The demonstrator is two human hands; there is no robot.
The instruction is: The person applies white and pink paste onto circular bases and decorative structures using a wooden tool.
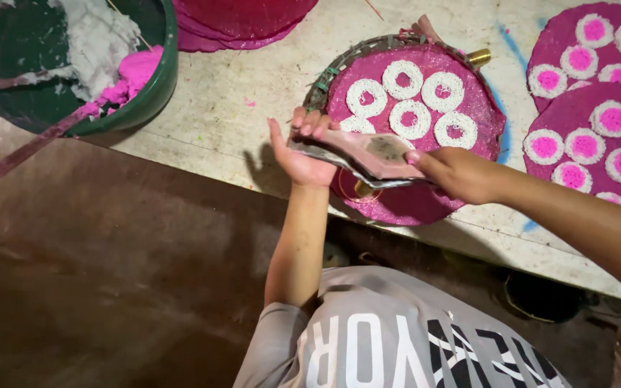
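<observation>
From the head camera, looking down, a round woven tray (368, 50) lies on a pale, paint-streaked work surface (231, 100), and everything else is placed from it. The tray carries a magenta disc (411, 205) bearing six white rings (411, 100) with pink showing through their middles, one of them partly hidden by the hands. Over the tray's near edge both hands meet on a flat, worn scraper-like tool (368, 154), pinkish and stained dark in the middle. The left hand (303, 154) cups the tool's left end from beneath, palm up and fingers curled over its edge; the right hand (458, 172) pinches its right end, fingers closed on it. Under the tool a small brass-coloured ring (357, 188) shows against the disc. At the tray's far right edge a small gold-coloured cap (479, 57) sticks out. To the right of the tray lie more magenta discs (591, 115), topped with white rings filled pink. Beyond the tray sits a stack of plain magenta discs (242, 18). Far to its left stands a green basin (156, 79) holding white and pink paste, with a stained stick (37, 144) leaning out over its rim.
</observation>
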